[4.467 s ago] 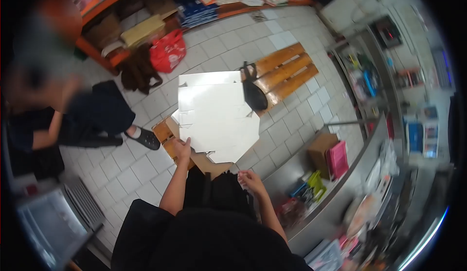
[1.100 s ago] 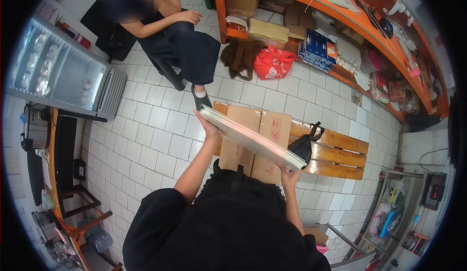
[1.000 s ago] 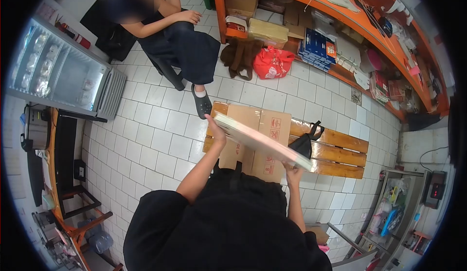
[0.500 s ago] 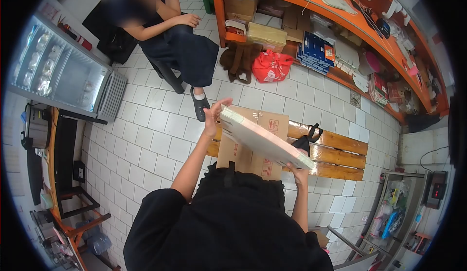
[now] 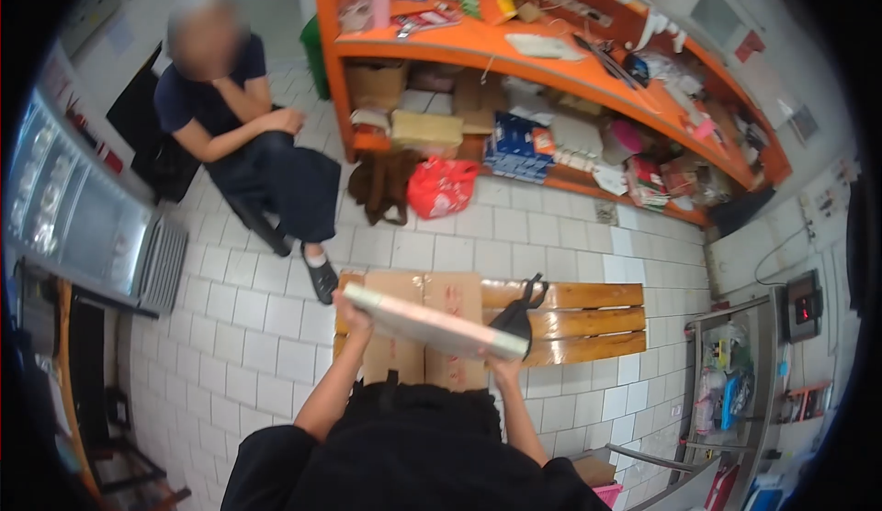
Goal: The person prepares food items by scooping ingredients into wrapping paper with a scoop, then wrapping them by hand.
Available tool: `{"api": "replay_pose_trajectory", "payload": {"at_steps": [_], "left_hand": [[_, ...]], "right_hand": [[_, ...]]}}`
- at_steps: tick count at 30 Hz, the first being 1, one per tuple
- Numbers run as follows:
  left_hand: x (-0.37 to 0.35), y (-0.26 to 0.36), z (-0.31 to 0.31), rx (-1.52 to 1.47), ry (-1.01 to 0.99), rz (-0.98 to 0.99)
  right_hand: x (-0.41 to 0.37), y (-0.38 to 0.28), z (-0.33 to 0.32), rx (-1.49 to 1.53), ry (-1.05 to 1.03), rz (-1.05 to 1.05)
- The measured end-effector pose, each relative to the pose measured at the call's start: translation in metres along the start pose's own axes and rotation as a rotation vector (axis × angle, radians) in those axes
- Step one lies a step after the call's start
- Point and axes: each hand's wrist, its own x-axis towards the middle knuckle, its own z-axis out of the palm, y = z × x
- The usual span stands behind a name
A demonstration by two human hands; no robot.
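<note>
Between my two hands is a flat, whitish rectangular slab with pale green and pink along its edge (image 5: pixel 432 325). Its exact kind I cannot make out. My left hand (image 5: pixel 356 314) grips its left end, and my right hand (image 5: pixel 504 370) holds the lower right end from below. The slab slopes down to the right, seen nearly edge-on. Beneath it, a brown cardboard box (image 5: pixel 455 372) with red print rests in front of me, partly hidden by the slab. A black strapped item (image 5: pixel 514 315) lies just beyond the slab's right end.
A slatted wooden bench (image 5: pixel 593 320) extends right. A seated person (image 5: pixel 243 144) is at the left, near a glass-door fridge (image 5: pixel 161 263). A red plastic bag (image 5: pixel 441 188) and brown bag (image 5: pixel 378 188) lie before the orange shelving (image 5: pixel 441 44). A metal rack (image 5: pixel 694 392) stands right.
The view has tilted up, showing more of the shelving and the seated person. The slab now appears flatter and more edge-on, still in both hands.
</note>
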Motion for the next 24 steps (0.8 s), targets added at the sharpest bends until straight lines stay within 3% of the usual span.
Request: {"api": "replay_pose_trajectory", "payload": {"at_steps": [2, 4, 6, 7, 10, 12, 14, 18, 24], "left_hand": [[-0.004, 0.020, -0.010, -0.261, -0.119, -0.174], [-0.004, 0.039, -0.026, -0.306, -0.365, -0.198], [-0.018, 0.078, -0.014, -0.079, -0.368, -0.056], [-0.016, 0.065, -0.026, -0.009, -0.458, -0.011], [-0.031, 0.060, -0.021, 0.040, -0.428, 0.121], [-0.034, 0.031, -0.019, 0.027, -0.339, 0.069], [-0.035, 0.054, -0.011, -0.049, -0.417, 0.044], [-0.040, 0.092, -0.002, -0.055, -0.529, 0.175], [-0.029, 0.051, -0.021, 0.012, -0.530, 0.073]], "right_hand": [[-0.012, -0.018, 0.006, 0.048, 0.011, -0.147], [-0.023, -0.035, 0.002, 0.035, -0.121, -0.132], [-0.031, -0.046, -0.004, -0.064, -0.172, -0.104], [-0.030, -0.037, -0.007, -0.030, -0.195, -0.148], [-0.029, -0.019, -0.015, 0.057, -0.113, -0.026], [-0.025, -0.007, -0.022, 0.077, -0.107, 0.012], [-0.036, -0.017, -0.026, 0.089, -0.034, 0.042], [-0.041, -0.006, -0.037, -0.005, 0.000, -0.109], [-0.029, -0.013, -0.022, -0.037, -0.200, -0.122]]}}
